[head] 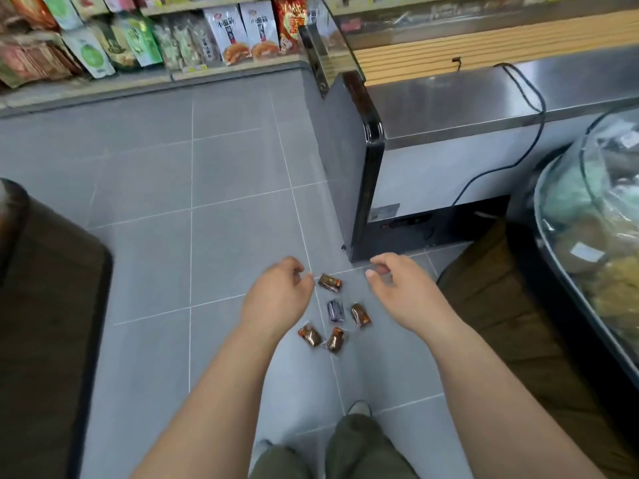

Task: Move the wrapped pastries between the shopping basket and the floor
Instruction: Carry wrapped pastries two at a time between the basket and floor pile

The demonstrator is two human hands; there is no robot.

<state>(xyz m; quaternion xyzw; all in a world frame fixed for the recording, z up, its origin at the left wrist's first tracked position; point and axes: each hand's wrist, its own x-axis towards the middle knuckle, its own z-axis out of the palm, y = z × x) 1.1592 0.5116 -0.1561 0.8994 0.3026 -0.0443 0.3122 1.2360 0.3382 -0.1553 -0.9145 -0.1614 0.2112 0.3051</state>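
Several small wrapped pastries lie on the grey tiled floor [155,236] between my hands. The farthest pastry [330,282] is brown, a purple one [335,311] lies in the middle, and brown ones [360,314] [310,335] [336,339] lie around it. My left hand [280,293] hovers just left of the group with fingers loosely curled and nothing in it. To the right of the pastries my right hand [397,285] hangs with fingers loosely bent, also holding nothing. No shopping basket is visible.
A chest freezer [432,167] with a black cable stands at the back right. A glass display case of packaged food [594,236] is at the right edge. Shelves of snack bags [138,39] line the back. A dark counter [45,323] is at left. My foot [358,407] is below.
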